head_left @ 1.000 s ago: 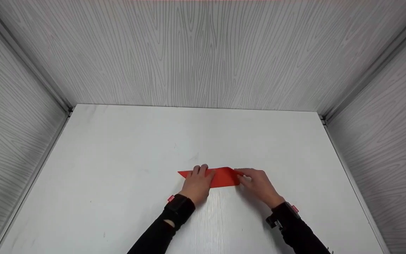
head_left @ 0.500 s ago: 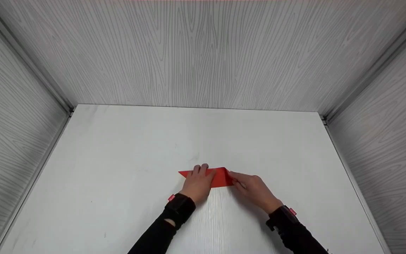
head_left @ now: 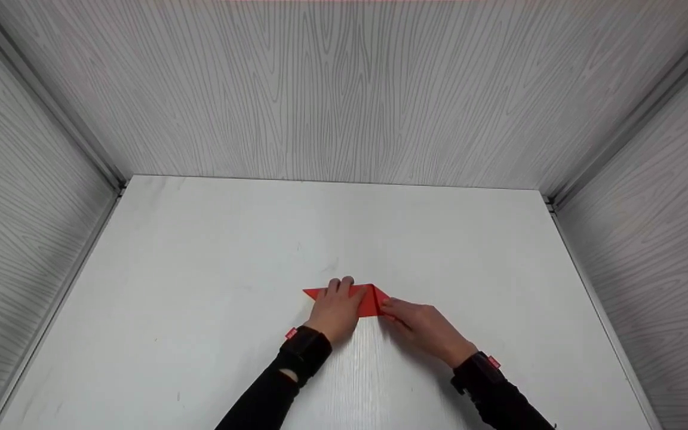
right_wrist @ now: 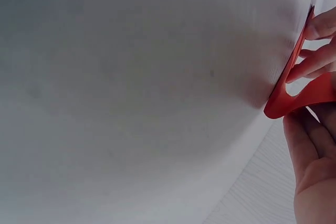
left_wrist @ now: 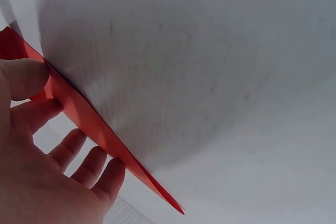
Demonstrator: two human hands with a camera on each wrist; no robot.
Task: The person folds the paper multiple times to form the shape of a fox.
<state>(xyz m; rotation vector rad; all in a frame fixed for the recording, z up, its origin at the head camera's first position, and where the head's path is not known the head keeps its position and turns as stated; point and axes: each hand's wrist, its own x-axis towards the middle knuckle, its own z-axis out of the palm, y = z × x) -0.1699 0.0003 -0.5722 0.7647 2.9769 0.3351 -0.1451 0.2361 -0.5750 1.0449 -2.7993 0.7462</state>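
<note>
Head view: a flat, folded sheet of red paper (head_left: 363,298) lies on the white wood-grain desk (head_left: 200,298), near the middle and somewhat toward its front edge. The left hand (head_left: 335,307) lies flat on the paper's left part with straight fingers pressing it down; a pointed tip shows beyond the fingers on the left. The right hand (head_left: 418,325) has its fingertips at the paper's right end, where a flap is turned over toward the centre; both wrists wear black sleeves. Left wrist view: the left hand (left_wrist: 42,145) is spread, fingers extended along the thin red paper (left_wrist: 94,127), thumb on top. Right wrist view: the right hand (right_wrist: 315,145) has its fingers on a curled, looped bend of the paper (right_wrist: 304,95), thumb beneath; it pinches that bend.
</note>
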